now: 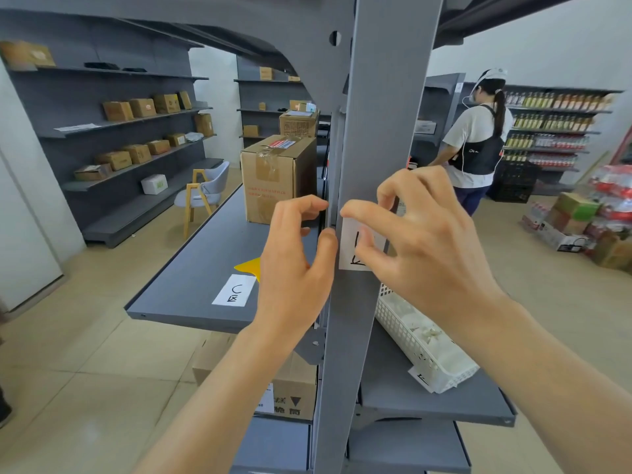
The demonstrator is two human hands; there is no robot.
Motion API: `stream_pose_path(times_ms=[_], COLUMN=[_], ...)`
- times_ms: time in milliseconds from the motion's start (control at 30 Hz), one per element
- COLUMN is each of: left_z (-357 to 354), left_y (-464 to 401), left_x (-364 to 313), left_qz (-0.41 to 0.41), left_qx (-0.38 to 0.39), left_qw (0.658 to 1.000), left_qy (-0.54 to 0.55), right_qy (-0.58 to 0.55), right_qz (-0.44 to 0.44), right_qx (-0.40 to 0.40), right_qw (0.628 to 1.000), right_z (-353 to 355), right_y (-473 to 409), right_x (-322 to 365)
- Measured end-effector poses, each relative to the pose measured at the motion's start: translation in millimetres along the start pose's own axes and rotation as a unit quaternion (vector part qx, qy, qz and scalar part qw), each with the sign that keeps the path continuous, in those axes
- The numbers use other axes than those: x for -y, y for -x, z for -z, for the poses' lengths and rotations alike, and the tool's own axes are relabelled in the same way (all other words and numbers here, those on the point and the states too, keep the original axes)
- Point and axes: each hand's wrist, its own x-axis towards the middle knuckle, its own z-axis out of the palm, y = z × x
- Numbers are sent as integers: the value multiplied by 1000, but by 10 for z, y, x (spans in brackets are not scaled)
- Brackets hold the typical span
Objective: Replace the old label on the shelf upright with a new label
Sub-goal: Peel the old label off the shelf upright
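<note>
Two bare hands are up at a tall grey shelf post [372,138]. A white label [349,244] with black marks is stuck on the front of the post, close to its left edge. The right hand [434,241] is on the label. Its pointer finger presses the top left corner, and its thumb lies over the middle of the paper. The other fingers curl by the post's right edge. It does not pinch the label; it only pushes on it. The left hand [294,268] is just left of the post. Its thumb touches the post's left edge beside the label, and its fingers are bent and apart, holding nothing.

On the left, a grey shelf board [191,268] sticks out toward the floor. A second white label [234,290] lies flat near its front edge, with a yellow star shape [248,266] just behind it. A big brown box [277,176] stands farther back, near the post. On the right, a lower shelf holds a white basket [410,340] that is close to the post. The floor on the left is wide open. Far off on the right, a person [478,142] stands facing shelves of bottles [554,124].
</note>
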Motion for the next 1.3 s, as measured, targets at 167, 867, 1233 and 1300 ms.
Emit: stream_pose_path(times_ms=[167, 867, 1233, 1300], left_z=[36, 187, 232, 226], left_y=[-18, -66, -61, -46], left_x=[-2, -82, -132, -123], left_qz=[0, -11, -36, -41], left_qx=[1, 5, 13, 21], left_qw=[1000, 999, 999, 998], left_qy=[-7, -29, -28, -31], right_qy=[13, 96, 176, 174], right_qz=[0, 65, 133, 134], right_qx=[-2, -31, -11, -19], right_qw=[1000, 993, 975, 975], right_z=[-9, 82, 111, 105], right_y=[-22, -178, -271, -220], right_x=[17, 31, -1, -27])
